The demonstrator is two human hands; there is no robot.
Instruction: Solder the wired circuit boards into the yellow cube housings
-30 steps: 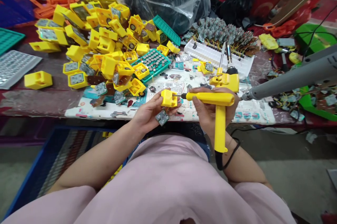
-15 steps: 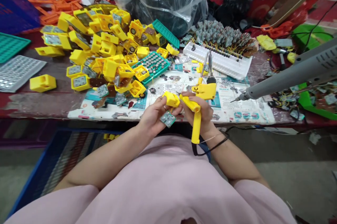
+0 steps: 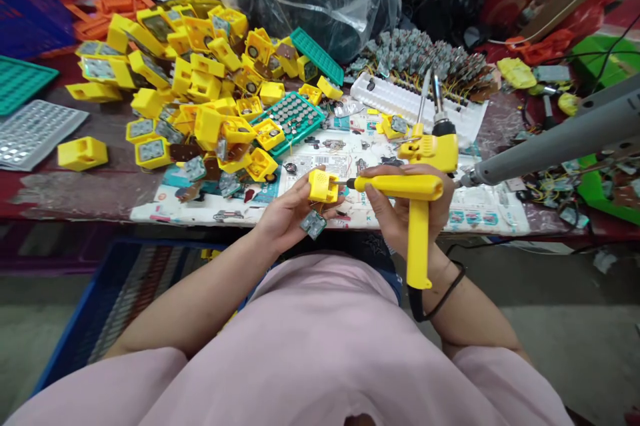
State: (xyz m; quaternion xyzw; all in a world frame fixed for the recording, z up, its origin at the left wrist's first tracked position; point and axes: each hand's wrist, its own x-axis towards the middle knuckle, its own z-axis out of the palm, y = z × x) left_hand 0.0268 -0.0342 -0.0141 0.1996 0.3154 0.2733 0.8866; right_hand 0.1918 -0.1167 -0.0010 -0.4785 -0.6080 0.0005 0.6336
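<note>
Between the fingers of my left hand (image 3: 287,207) is a small yellow plastic housing (image 3: 323,186) with holes in its top. A small circuit board (image 3: 313,225) hangs below it on thin wires. My right hand (image 3: 395,216) is closed around two tools. One is a yellow-handled screwdriver (image 3: 400,186) with a black collar, its thin metal shaft pointing left and meeting the housing's open side. The other is a yellow soldering gun (image 3: 419,246), handle down and metal barrel up, its black cord looping by my wrist.
Yellow housings (image 3: 205,86) lie heaped at left. Beyond is a green tray (image 3: 300,136) of round metal parts. A white foam tray (image 3: 370,87) stands before piled circuit boards (image 3: 425,56). A grey electric screwdriver (image 3: 540,143) slants in from the right. Printed cardboard (image 3: 210,203) covers the table front.
My right hand has moved right with both tools. The screwdriver has swung level, and its shaft now shows, meeting the housing. My left hand has stayed nearly in place.
</note>
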